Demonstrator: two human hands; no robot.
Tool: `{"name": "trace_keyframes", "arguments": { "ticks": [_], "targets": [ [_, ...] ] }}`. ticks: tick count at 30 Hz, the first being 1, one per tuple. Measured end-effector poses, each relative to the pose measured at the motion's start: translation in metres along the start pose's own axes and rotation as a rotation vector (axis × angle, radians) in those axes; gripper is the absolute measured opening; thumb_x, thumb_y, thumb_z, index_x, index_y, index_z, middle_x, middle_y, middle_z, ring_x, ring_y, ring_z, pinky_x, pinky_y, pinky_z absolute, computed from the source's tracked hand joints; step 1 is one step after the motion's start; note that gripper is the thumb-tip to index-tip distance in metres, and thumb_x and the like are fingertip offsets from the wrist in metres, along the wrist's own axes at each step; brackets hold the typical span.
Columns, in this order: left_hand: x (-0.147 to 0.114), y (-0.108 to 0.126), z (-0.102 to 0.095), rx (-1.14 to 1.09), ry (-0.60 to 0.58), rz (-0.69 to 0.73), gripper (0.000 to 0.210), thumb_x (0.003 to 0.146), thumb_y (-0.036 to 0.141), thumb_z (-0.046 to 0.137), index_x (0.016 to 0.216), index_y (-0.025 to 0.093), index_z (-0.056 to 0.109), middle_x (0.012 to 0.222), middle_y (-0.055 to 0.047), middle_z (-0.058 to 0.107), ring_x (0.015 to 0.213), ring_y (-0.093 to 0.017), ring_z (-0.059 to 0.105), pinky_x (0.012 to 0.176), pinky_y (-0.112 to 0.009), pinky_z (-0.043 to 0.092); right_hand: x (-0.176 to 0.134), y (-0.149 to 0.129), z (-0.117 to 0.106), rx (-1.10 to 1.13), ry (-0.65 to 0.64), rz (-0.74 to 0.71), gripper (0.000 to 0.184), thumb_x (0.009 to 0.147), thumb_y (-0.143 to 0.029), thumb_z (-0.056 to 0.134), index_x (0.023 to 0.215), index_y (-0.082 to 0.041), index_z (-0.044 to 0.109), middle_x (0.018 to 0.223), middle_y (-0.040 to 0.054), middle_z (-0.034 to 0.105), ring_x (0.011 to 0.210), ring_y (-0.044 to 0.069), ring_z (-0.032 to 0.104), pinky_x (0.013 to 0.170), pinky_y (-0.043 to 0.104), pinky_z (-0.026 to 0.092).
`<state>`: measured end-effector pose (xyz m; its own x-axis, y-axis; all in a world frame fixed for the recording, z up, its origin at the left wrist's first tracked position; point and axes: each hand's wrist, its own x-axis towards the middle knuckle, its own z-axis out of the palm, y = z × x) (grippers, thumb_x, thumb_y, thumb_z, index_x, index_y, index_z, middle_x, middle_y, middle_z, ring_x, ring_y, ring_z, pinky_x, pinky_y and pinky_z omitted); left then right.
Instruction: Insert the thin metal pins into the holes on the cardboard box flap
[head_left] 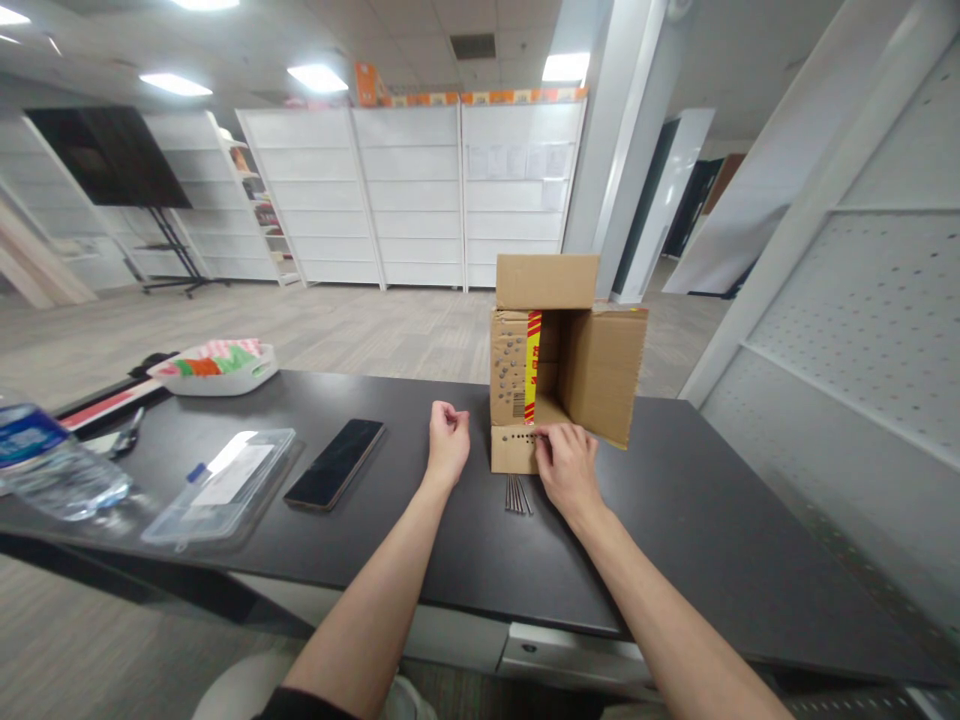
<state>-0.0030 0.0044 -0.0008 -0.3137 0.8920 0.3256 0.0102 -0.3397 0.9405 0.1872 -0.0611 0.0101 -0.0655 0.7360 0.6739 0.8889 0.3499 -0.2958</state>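
Plastic bottle (pixel 52 465): lying tilted, far left of the cardboard box. White basket (pixel 259 378): left of and beyond the clear case, coloured contents. Clear case (pixel 225 490): left of the box. Phone (pixel 335 465): nearer the box, screen dark. Left hand (pixel 448 440): just left of the box, fingers curled closed; contents hidden. Cardboard box (pixel 574 355): standing, side flap swung out. Nails (pixel 517 495): grouped before the box. Right hand (pixel 568 460): fingertips at the box's perforated lower flap (pixel 511 455); grip cannot be told.
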Motion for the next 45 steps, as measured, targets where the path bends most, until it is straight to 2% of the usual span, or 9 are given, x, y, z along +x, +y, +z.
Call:
{"name": "trace_keyframes", "arguments": {
  "ticks": [8,14,20,28,34,45],
  "targets": [
    [-0.002,0.004,0.0,0.006,0.001,0.006,0.022,0.08,0.015,0.055,0.076,0.02,0.033,0.067,0.006,0.037,0.057,-0.007,0.034,0.057,-0.02,0.029,0.0,-0.001,-0.002,0.054,0.037,0.002,0.017,0.093,-0.021,0.042,0.096,-0.02,0.059,0.095,0.0081,0.067,0.093,0.024,0.053,0.083,0.036,0.031],
    [0.0,0.0,0.0,0.018,0.008,0.015,0.021,0.081,0.015,0.054,0.076,0.02,0.034,0.067,0.006,0.036,0.059,-0.007,0.035,0.06,-0.02,0.03,0.001,-0.001,-0.004,0.124,0.173,-0.065,0.013,0.095,-0.022,0.045,0.099,-0.02,0.057,0.094,0.0059,0.067,0.09,0.021,0.057,0.082,0.034,0.032],
    [0.001,-0.003,0.0,0.012,0.006,0.018,0.021,0.08,0.015,0.054,0.077,0.02,0.034,0.068,0.006,0.037,0.061,-0.007,0.037,0.062,-0.02,0.031,0.001,0.0,-0.006,0.193,0.259,-0.045,0.012,0.095,-0.022,0.046,0.099,-0.019,0.057,0.093,0.0057,0.066,0.089,0.019,0.058,0.081,0.033,0.035],
    [0.001,-0.003,0.0,0.008,0.007,0.014,0.021,0.081,0.015,0.054,0.077,0.02,0.034,0.069,0.006,0.036,0.06,-0.007,0.037,0.061,-0.02,0.031,-0.002,0.003,-0.006,0.255,0.268,0.016,0.013,0.094,-0.026,0.047,0.098,-0.019,0.058,0.09,0.0061,0.066,0.086,0.02,0.059,0.081,0.035,0.04],
    [0.001,-0.003,0.0,0.01,0.009,0.017,0.021,0.08,0.017,0.055,0.077,0.02,0.034,0.069,0.006,0.038,0.06,-0.007,0.037,0.061,-0.02,0.031,-0.006,0.006,-0.007,0.373,0.271,0.127,0.016,0.092,-0.033,0.051,0.094,-0.019,0.058,0.085,0.0052,0.064,0.079,0.019,0.059,0.074,0.033,0.045],
    [0.001,-0.006,-0.001,0.035,0.008,0.039,0.021,0.08,0.018,0.055,0.076,0.02,0.035,0.069,0.005,0.037,0.06,-0.008,0.037,0.06,-0.021,0.031,-0.01,0.0,-0.021,0.473,0.249,0.266,0.021,0.087,-0.04,0.058,0.084,-0.019,0.057,0.074,0.001,0.06,0.065,0.014,0.053,0.065,0.028,0.044]
  ]
}}
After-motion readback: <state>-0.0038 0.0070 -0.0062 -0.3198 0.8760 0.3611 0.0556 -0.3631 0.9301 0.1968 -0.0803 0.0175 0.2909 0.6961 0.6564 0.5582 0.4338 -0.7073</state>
